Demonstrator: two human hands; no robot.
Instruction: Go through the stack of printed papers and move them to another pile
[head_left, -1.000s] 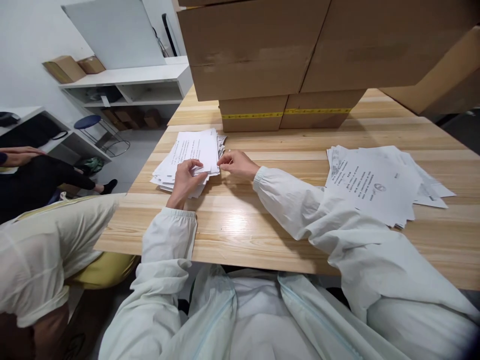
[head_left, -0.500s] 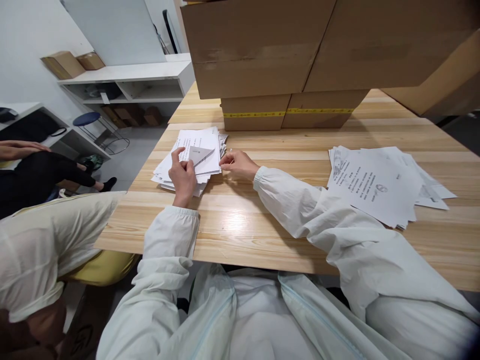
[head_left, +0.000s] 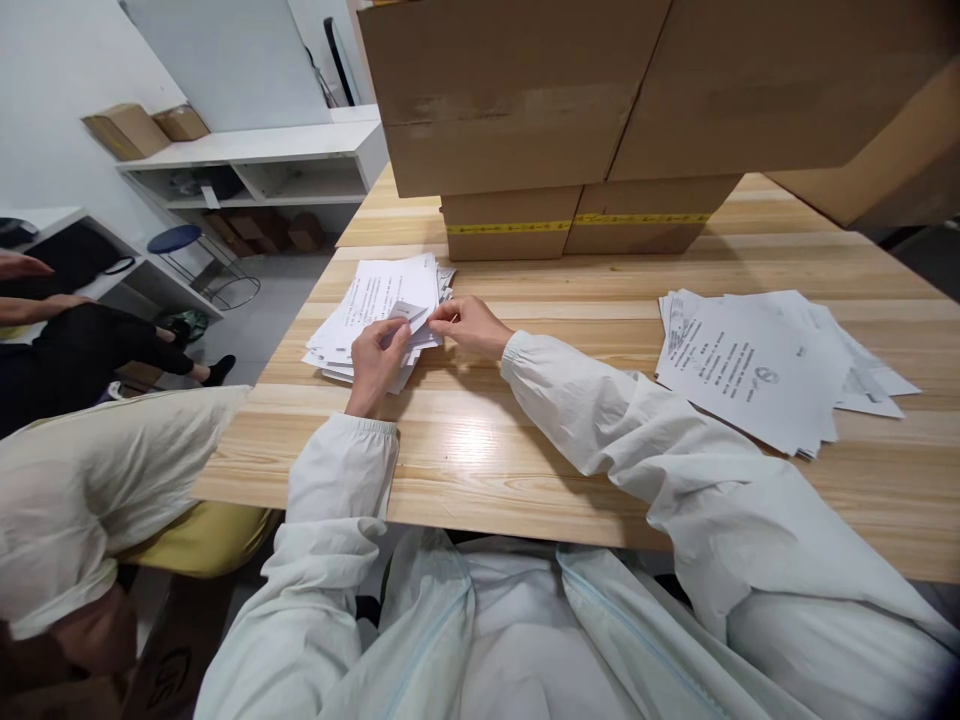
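One pile of printed sheets point(head_left: 390, 283) lies left on the wooden table point(head_left: 480, 440): the left hand point(head_left: 375, 362) pinches one turned-up sheet point(head_left: 407, 312); the right hand point(head_left: 472, 328) is narrowed at the pile's edge, its hold too small to tell. A second pile point(head_left: 761, 370) lies well apart; two yellow-taped boxes point(head_left: 510, 242) stand behind.

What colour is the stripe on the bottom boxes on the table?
The stripe is yellow with small dark marks; the head view shows it best.

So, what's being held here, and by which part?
The left hand pinches a thin white printed paper sheet by its folded-up flap; whether the right hand has a grip on anything cannot be told.
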